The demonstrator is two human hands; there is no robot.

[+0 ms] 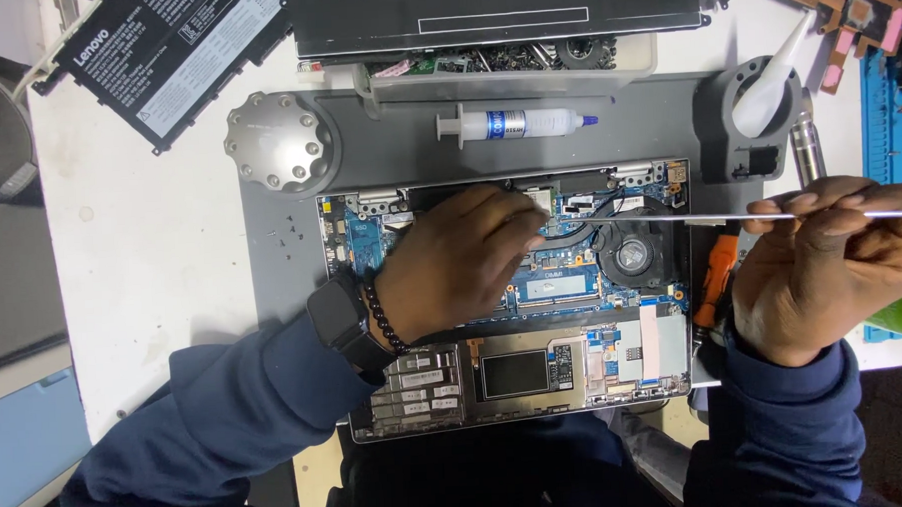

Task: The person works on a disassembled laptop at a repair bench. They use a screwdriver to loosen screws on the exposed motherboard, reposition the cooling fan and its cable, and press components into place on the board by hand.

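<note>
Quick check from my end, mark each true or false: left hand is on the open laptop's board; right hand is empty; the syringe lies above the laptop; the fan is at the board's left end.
1. The left hand rests on the open laptop: true.
2. The right hand is empty: false, it holds a thin metal rod.
3. The syringe lies above the laptop: true.
4. The fan sits at the left end: false, it is at the right.
</note>
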